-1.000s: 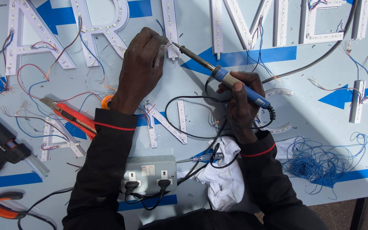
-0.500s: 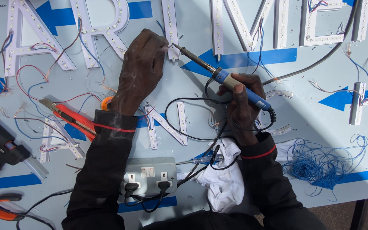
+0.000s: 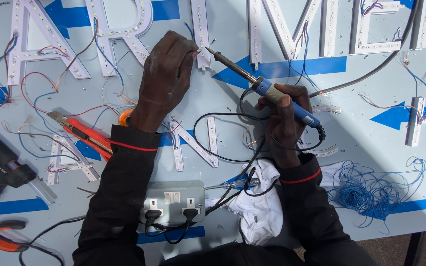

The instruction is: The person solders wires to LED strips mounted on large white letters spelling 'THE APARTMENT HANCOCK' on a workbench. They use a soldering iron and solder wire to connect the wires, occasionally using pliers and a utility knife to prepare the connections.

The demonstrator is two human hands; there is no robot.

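Two hands work near the desk's far edge. The right hand grips a blue-handled soldering iron, its tip aimed at the lower end of a white LED strip. The left hand is closed, fingertips pinched at that same end. A red utility knife lies left; a grey socket box sits at the near edge.

The right hand pulled the soldering iron back a little, so its tip came off the strip beside the left hand.
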